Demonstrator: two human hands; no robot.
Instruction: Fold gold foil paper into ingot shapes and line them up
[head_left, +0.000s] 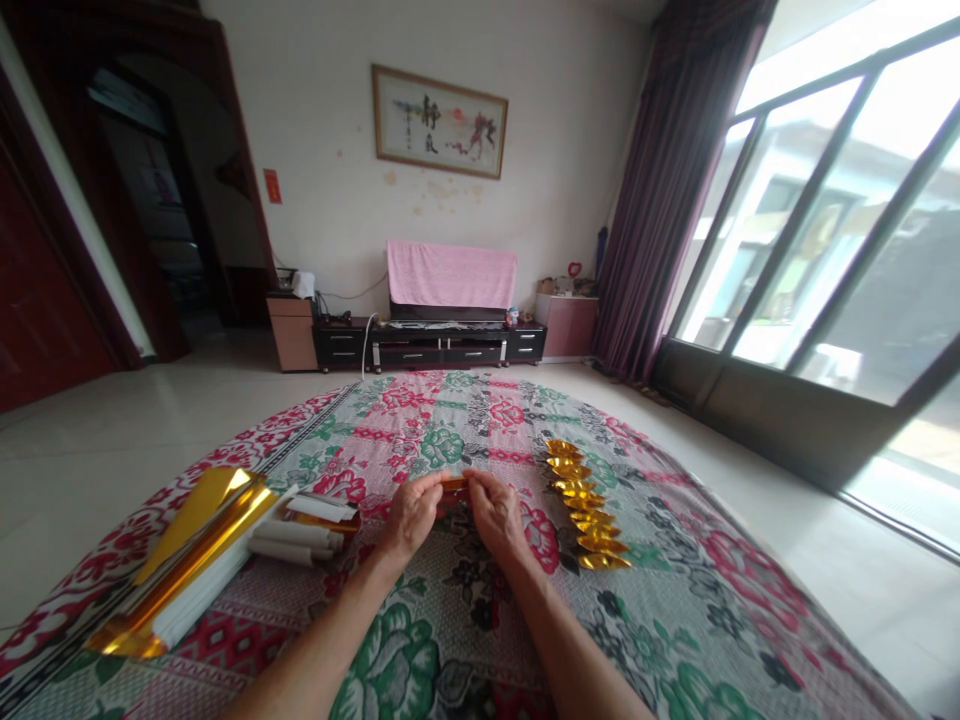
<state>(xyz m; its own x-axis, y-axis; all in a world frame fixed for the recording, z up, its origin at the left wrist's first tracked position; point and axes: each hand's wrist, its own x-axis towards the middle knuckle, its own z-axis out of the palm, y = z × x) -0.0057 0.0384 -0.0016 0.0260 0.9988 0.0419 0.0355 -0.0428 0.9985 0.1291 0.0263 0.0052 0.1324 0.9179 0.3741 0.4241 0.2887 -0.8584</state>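
Note:
Between both hands, over the middle of the flowered cloth (420,640), is a small piece of gold foil paper (454,485). My left hand (412,515) pinches its left end with closed fingers. At its right end, my right hand (495,512) does the same. Much of the piece is hidden by the fingers. To the right, folded gold foil pieces (589,505) with pointed ends lie in a column. On the left lie rolled gold foil sheets (202,550) with white backs, and beside them shorter white-backed rolls (296,540).
The cloth covers a rounded surface. Beyond it stands a black low cabinet (450,350) with a pink cloth (450,272) draped over something on top. A purple curtain (652,200) and glazed panels are at the right, a doorway at the left.

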